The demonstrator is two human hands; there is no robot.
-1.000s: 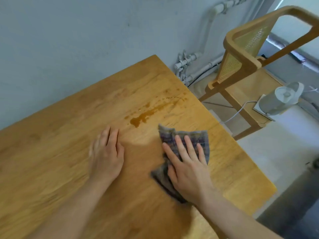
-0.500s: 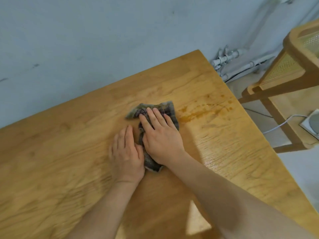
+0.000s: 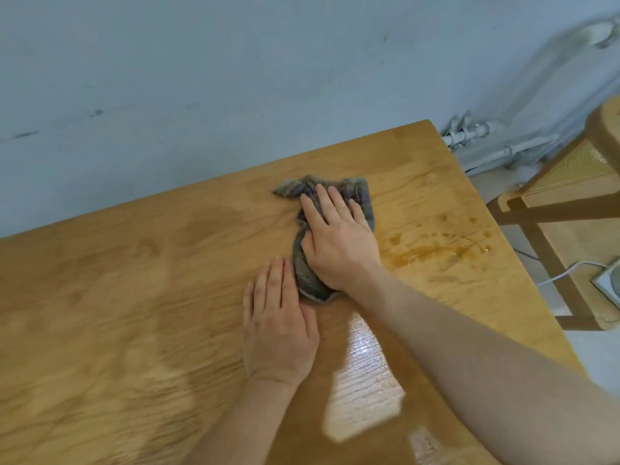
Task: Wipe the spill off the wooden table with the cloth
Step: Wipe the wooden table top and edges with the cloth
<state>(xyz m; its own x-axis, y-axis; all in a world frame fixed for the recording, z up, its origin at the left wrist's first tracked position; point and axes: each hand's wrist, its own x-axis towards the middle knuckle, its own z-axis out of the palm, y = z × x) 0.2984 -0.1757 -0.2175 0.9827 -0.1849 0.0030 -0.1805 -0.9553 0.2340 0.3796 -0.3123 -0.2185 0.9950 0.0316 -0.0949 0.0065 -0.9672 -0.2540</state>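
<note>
With the right hand (image 3: 339, 239) pressed flat on the bunched cloth (image 3: 360, 196) and the left hand (image 3: 278, 323) flat on the bare surface (image 3: 100, 297), the amber spill (image 3: 436, 245) beside the cloth risks smearing toward the right edge.

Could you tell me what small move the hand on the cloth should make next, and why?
Probably slide the cloth to the right across the table. The right hand presses it flat, but the brown spill lies just right of the cloth, with streaks and droplets reaching toward the table's right edge. The left hand rests flat on the wood beside it.
</note>
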